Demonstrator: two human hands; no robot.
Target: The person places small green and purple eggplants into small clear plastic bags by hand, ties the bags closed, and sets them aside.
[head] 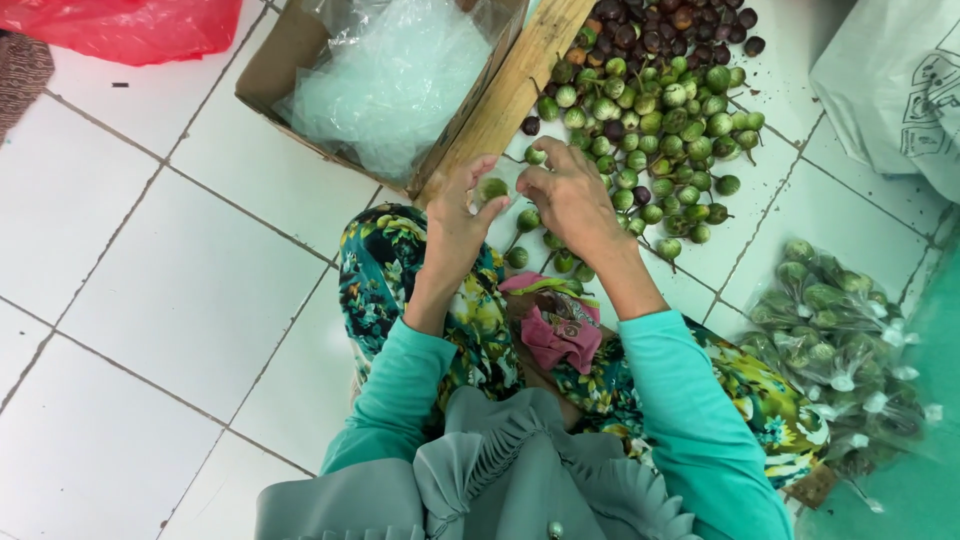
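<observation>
Grey scarf (500,470) lowest; beyond it left hand (455,225) pinches one green eggplant (492,188), right hand (570,195) curled beside, probably inspecting, near eggplant pile (660,120).

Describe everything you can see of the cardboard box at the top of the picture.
The brown cardboard box sits open on the white tiled floor, turned at an angle and partly cut off by the top edge. Its walls look thin and plain. Inside lies a heap of clear, crinkled plastic bags, filling most of it. A pale wooden plank leans along its right wall. The left hand is just below its near corner.
</observation>
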